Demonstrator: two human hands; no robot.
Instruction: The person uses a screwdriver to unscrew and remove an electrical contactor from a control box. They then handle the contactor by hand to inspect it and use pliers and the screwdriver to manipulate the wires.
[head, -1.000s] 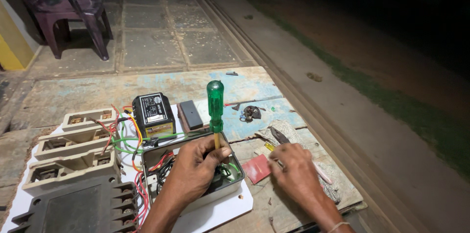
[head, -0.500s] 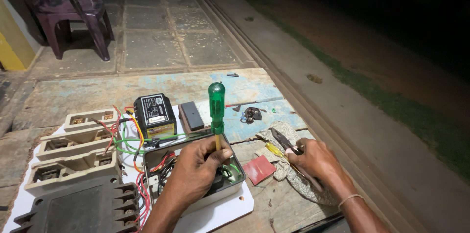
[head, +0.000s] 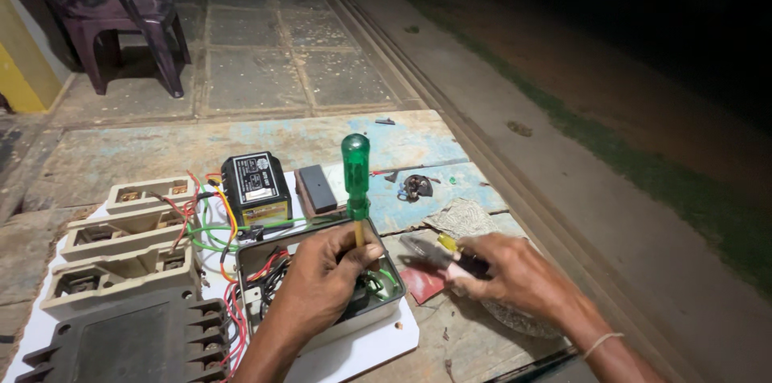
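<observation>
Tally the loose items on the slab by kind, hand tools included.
Screwdrivers: 1, green handle, under the left hand
Pliers: 1, in the right hand
Beige fuse carriers: 3
Black relay box: 1
Open metal box with wiring: 1
Dark ribbed cover: 1
Total: 8

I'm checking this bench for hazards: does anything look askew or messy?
Yes. Loose red, green and yellow wires spill untidily between the cream blocks and the open metal box. A green-handled screwdriver stands upright in that box, steadied by the left hand.
</observation>
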